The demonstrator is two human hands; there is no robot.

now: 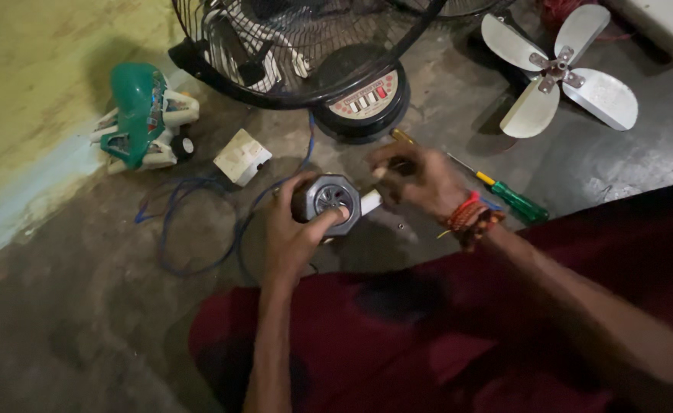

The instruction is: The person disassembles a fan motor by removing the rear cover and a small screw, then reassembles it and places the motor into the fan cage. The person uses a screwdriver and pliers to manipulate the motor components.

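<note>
The person sits on the grey concrete floor (84, 321). The left hand (294, 229) wraps its fingers around a small grey octagonal motor housing (327, 197) and keeps it above the floor, the thumb pressing on its front so it seems not to turn. The right hand (417, 180) pinches a white piece (370, 202) at the housing's side, fingers narrow. A green-handled screwdriver (516, 203) lies just behind, near the black fan base (363, 95).
</note>
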